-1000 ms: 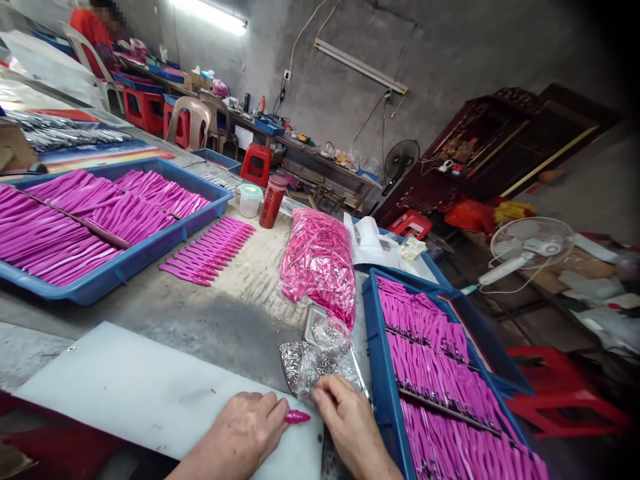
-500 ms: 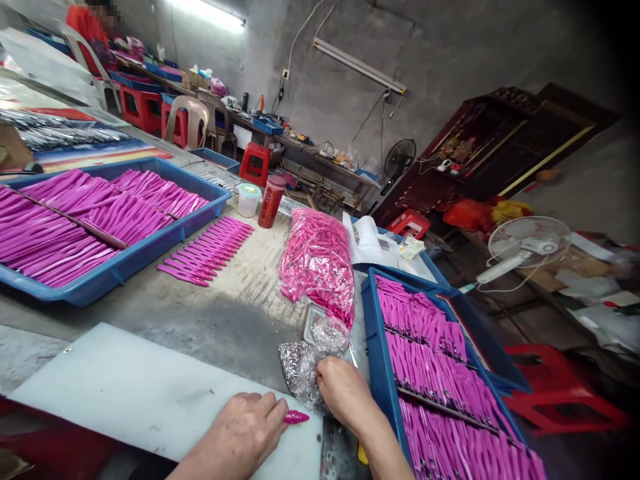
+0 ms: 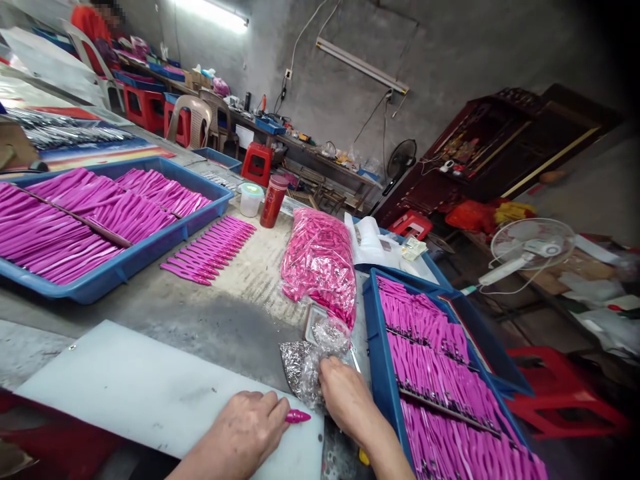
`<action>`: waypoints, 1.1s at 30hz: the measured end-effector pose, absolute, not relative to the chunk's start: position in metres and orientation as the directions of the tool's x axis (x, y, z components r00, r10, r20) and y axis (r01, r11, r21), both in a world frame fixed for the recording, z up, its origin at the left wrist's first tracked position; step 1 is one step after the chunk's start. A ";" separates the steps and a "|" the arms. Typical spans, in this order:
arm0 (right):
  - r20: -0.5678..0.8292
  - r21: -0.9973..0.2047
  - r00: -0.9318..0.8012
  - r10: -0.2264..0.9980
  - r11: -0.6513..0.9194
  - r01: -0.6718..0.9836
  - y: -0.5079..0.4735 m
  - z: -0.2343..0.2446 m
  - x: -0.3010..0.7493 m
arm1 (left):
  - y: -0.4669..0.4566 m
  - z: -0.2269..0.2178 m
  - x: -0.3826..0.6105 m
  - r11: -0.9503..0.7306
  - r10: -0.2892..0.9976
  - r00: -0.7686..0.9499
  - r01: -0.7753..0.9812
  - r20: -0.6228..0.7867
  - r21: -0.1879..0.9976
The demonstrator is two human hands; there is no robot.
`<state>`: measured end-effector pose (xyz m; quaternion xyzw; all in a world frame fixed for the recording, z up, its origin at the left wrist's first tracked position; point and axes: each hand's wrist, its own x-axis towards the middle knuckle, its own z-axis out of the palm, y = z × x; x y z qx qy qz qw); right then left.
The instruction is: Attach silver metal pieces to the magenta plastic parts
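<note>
My left hand (image 3: 255, 423) rests on a white board (image 3: 145, 387), its fingers closed round a magenta plastic piece whose tapered tip (image 3: 299, 417) sticks out to the right. Most of that piece is hidden under the fingers. Beyond the board's right end, my right hand (image 3: 345, 395) has its fingers bent together at a clear plastic bag of small metal pins (image 3: 295, 363). What those fingertips hold, if anything, is hidden. Behind the bag lies a small tray (image 3: 311, 319). A big clear bag of pink plastic parts (image 3: 320, 253) stands farther back.
Blue trays of magenta handles flank me, a left tray (image 3: 120, 267) and a right tray (image 3: 373, 347). A row of magenta pieces (image 3: 210, 250) lies mid-table near a red tumbler (image 3: 273, 202) and a lidded tub (image 3: 250, 201). A person in red (image 3: 90, 30) is far left.
The whole view has shifted very slightly. Both hands keep nearly the same places, the left on the magenta piece and the right at the bag of pins.
</note>
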<state>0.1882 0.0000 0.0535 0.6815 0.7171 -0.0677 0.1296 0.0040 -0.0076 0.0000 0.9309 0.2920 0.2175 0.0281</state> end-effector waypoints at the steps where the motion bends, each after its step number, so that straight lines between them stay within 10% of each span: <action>1: -0.274 0.075 -0.039 0.961 0.062 0.995 -0.001 0.054 0.189 | -0.008 0.000 0.004 -0.827 0.557 0.738 0.533 0.381 0.176; 15: -0.238 -0.016 -0.040 0.970 0.037 0.999 -0.004 0.059 0.192 | -0.009 0.000 0.004 -0.832 0.549 0.753 0.533 0.364 0.153; 24: -0.214 -0.416 -0.101 0.972 0.002 0.909 -0.030 0.068 0.179 | -0.010 -0.004 0.003 -0.817 0.575 0.755 0.551 0.316 0.171; 33: -0.246 -0.299 -0.139 0.959 0.061 0.952 -0.042 0.043 0.162 | -0.012 -0.002 0.004 -0.815 0.576 0.754 0.558 0.315 0.157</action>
